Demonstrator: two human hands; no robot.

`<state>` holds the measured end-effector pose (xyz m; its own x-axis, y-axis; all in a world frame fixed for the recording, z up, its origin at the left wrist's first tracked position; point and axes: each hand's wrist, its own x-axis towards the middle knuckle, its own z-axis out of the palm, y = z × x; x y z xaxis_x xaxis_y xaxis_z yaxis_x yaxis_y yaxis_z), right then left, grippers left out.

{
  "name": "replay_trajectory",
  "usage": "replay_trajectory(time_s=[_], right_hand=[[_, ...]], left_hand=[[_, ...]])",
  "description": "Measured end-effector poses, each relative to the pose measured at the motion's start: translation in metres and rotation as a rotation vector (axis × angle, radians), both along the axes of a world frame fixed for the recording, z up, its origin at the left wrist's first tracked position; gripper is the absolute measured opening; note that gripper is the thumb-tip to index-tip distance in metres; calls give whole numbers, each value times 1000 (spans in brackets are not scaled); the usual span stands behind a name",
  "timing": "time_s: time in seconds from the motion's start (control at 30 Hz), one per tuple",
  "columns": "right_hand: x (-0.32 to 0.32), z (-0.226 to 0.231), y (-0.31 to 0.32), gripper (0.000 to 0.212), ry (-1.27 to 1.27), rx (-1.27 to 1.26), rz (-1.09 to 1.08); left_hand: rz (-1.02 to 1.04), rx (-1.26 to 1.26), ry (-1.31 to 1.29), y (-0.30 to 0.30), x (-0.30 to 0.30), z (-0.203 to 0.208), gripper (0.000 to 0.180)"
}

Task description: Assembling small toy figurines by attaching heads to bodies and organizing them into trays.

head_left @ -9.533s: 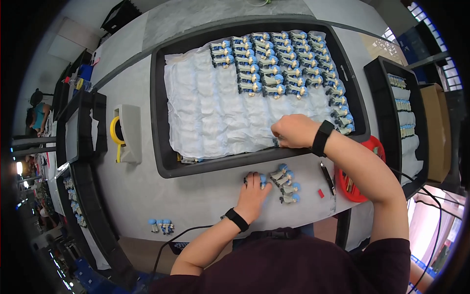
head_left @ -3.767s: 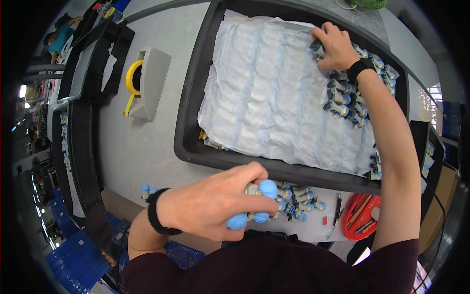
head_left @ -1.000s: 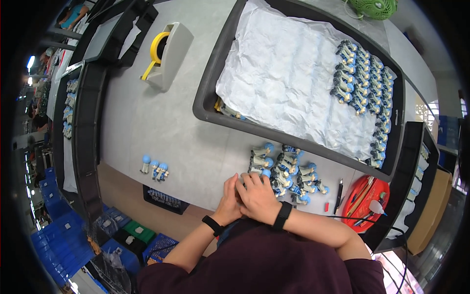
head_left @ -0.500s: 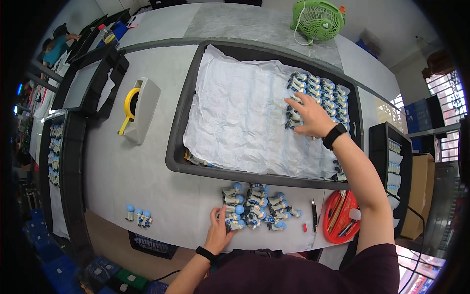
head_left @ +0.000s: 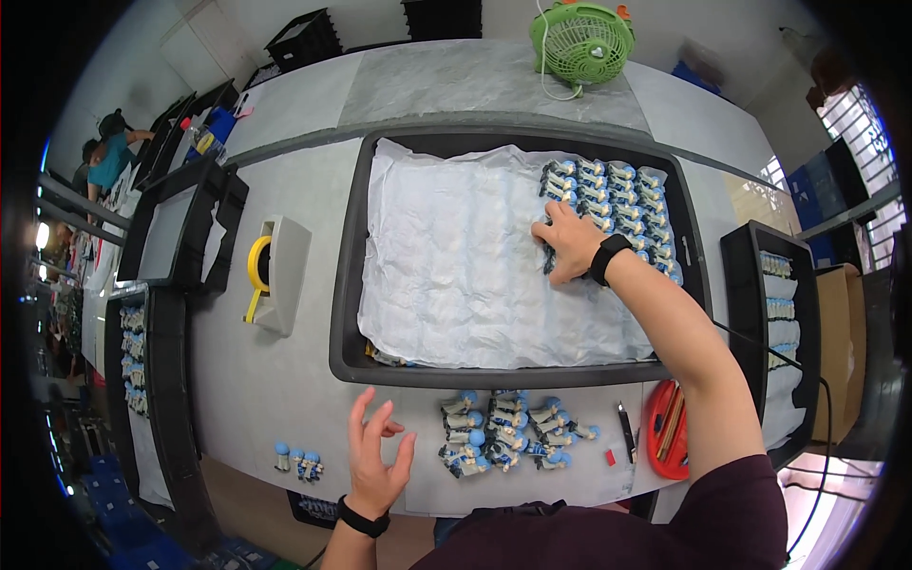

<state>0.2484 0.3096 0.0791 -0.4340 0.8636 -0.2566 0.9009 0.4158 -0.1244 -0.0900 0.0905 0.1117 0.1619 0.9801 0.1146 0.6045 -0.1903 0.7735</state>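
My right hand (head_left: 572, 243) reaches into the black tray (head_left: 513, 377), its thumb and fingers curved round blue-haired figurines at the lower end of the leftmost column. Dark feet of a figurine (head_left: 548, 256) show between the thumb and fingers; the palm hides the rest. The packed figurines (head_left: 622, 195) lie in columns on white paper (head_left: 446, 256). My left hand (head_left: 376, 456) is raised over the table's near side, empty, fingers apart. To its right lies a loose pile of similar figurines (head_left: 508, 432); to its left sits a small group of figurines (head_left: 306, 465).
A tape dispenser (head_left: 285, 275) with yellow tape stands left of the tray. At the near right are a red dish (head_left: 655, 446) of pens and a black pen-like tool (head_left: 626, 432). Black bins (head_left: 171, 361) flank both sides. A green fan (head_left: 581, 43) stands behind; a person works far left.
My left hand has let go of the figurine pile and moved left, lifting with its fingers spread. My right hand has shifted slightly within the tray's leftmost column. The whole view has tilted.
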Motion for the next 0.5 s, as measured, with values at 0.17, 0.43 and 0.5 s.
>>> replay_trajectory(time_s=[0.17,0.43,0.5], right_hand=[[13,-4,-12,46,91,69,-10],[10,-14,-11,39,269,256,40],[9,-19,-10,38,229,316,8]], left_hand=[[-292,280,-114,106,61,50,40],[-664,301,191,273,184,8,34],[-700,313,357,298,212,-6,39]])
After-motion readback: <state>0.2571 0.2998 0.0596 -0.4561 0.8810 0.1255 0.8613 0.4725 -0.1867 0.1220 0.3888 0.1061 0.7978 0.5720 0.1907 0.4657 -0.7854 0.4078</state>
